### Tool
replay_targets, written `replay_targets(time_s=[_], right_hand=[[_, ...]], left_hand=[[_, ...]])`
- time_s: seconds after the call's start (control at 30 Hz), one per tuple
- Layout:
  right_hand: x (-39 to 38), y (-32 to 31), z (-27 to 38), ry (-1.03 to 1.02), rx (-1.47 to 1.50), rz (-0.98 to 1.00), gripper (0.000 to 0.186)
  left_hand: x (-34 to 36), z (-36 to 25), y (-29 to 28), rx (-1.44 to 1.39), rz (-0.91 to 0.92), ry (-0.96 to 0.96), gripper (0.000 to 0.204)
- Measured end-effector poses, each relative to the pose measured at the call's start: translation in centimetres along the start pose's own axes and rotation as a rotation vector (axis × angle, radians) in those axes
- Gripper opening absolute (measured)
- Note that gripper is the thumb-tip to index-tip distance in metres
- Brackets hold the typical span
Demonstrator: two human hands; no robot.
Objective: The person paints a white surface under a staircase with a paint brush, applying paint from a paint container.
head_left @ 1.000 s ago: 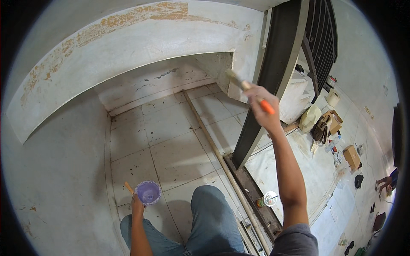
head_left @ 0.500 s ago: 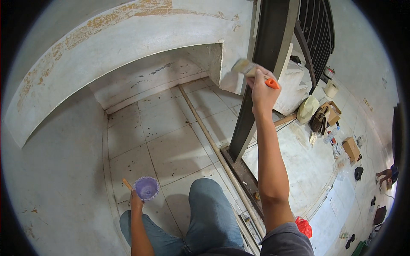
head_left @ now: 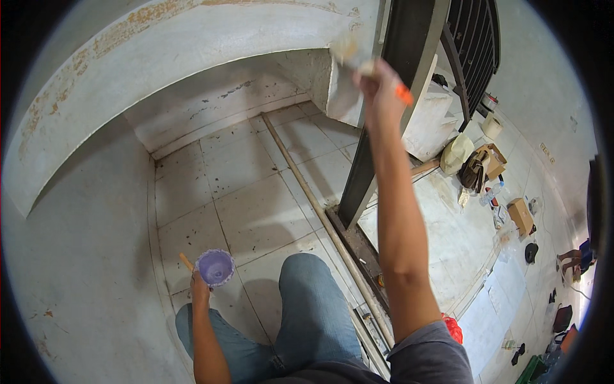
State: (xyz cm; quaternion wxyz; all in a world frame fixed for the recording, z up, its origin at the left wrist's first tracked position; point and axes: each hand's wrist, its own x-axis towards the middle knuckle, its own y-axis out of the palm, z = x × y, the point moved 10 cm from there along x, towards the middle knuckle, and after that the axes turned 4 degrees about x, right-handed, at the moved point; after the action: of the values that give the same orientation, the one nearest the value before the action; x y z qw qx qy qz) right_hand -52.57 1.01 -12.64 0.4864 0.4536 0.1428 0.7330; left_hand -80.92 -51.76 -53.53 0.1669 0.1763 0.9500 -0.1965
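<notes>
A flat paintbrush, blurred by motion, is in my right hand, which is closed round its handle; the orange handle end sticks out behind. Its pale bristles are at the white wall, beside the upper corner of the arched opening; whether they touch it I cannot tell. Low on the left, my left hand grips a small purple tub by its side, above the floor near my knee. A slim orange-tan stick or handle shows beside that hand. What lies inside the tub looks purple-grey.
A dark steel post stands close to my right forearm. A long pole lies across the tiled floor. Farther right are a dark stair railing, a brown bag, cardboard boxes and a red plastic bag.
My right hand has moved up and slightly left with the paintbrush, toward the wall by the opening's corner. My left hand still holds the tub. The view has shifted a little.
</notes>
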Motion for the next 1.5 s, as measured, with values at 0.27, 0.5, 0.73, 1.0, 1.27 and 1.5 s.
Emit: replay_targets(time_s=[0.27, 0.5, 0.73, 1.0, 1.27, 1.5], right_hand=[[-13.6, -11.3, -3.7, 0.071, -0.472, -0.365, 0.018], [-1.2, 5.2, 5.2, -0.183, 0.123, 0.076, 0.034], [-14.4, -11.4, -8.2, 0.137, -0.384, -0.253, 0.033], [-17.6, 4.9, 1.7, -0.753, -0.954, 0.054, 0.023], [-13.3, 26.9, 0.3, -0.985, -1.103, 0.111, 0.03], [-31.8, 49.6, -2.3, -0.989, -0.4, 0.841, 0.025]], left_hand=[[0.6, 1.1, -1.5, -0.06, -0.022, 0.01, 0.052], [1.1, 1.3, -1.0, -0.038, -0.01, -0.011, 0.052], [2.4, 2.5, 1.0, 0.1, 0.015, 0.136, 0.058], [-2.7, -0.8, -1.9, 0.096, -0.01, 0.001, 0.06], [0.7, 0.1, -1.1, 0.151, -0.069, 0.277, 0.043], [1.4, 3.3, -2.6, 0.216, -0.119, 0.309, 0.053]])
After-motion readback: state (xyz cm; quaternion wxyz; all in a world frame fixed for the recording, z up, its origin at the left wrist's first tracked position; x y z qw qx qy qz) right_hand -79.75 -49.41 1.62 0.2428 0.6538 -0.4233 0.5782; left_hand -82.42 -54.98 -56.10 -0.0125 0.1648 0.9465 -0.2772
